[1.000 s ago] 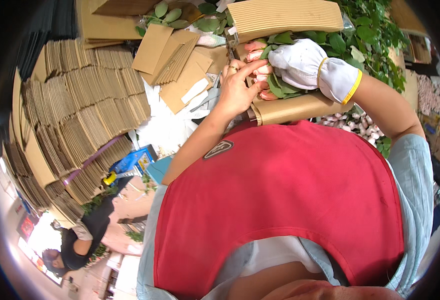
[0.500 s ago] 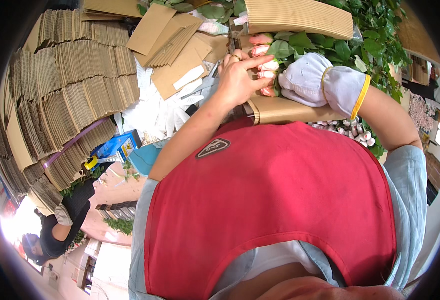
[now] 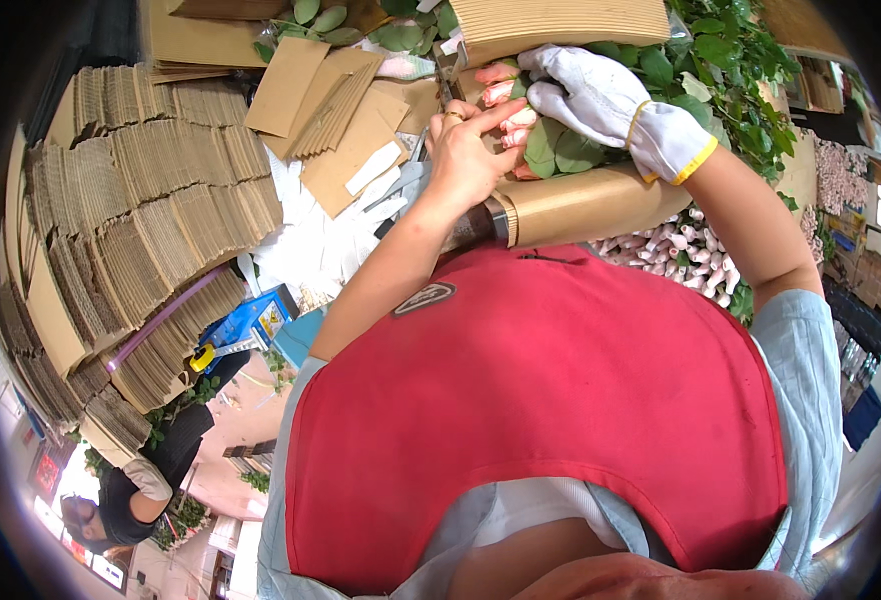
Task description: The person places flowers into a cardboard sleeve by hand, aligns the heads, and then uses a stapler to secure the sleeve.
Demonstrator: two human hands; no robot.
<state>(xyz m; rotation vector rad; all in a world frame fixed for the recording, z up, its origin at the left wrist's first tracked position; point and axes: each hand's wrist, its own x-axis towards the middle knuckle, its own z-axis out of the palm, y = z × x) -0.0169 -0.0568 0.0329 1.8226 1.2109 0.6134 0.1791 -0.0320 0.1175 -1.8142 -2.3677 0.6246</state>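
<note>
— What are the fingers doing?
— The bare left hand (image 3: 466, 150) has its fingers stretched onto pink rosebuds (image 3: 506, 95); the gloved right hand (image 3: 601, 95) curls loosely over the same buds and leaves.
— Where do the roses sit?
— In a brown corrugated cardboard sleeve (image 3: 586, 205), just above the red apron (image 3: 541, 400).
— Beyond that?
— Stacked cardboard sheets (image 3: 141, 200) lie left.

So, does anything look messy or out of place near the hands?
Loose cardboard sheets lie fanned and crooked beside the left hand, unlike the neat stacks further left. The roses look undamaged.
</note>
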